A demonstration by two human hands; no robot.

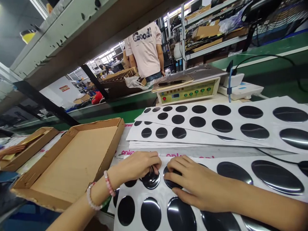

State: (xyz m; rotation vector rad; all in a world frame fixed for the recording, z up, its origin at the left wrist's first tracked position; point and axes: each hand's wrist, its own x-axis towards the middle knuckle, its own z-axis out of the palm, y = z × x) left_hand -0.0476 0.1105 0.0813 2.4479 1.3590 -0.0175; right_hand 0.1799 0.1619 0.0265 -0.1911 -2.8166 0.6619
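My left hand has its fingertips on a glossy black oval sticker and wears beaded bracelets at the wrist. My right hand curves over a neighbouring black oval sticker, with the thumb below it and the fingers above. Both stickers are on a white backing sheet that carries rows of black ovals in several sizes. Much of that sheet is hidden under my hands. Further back lie stacked white sheets with similar black ovals.
A shallow cardboard tray stands left of my hands, and a co-worker's hand rests on another box at the far left. Behind the sheets stands a green-panelled control unit. A person in a pink T-shirt stands beyond it, beneath a shelf.
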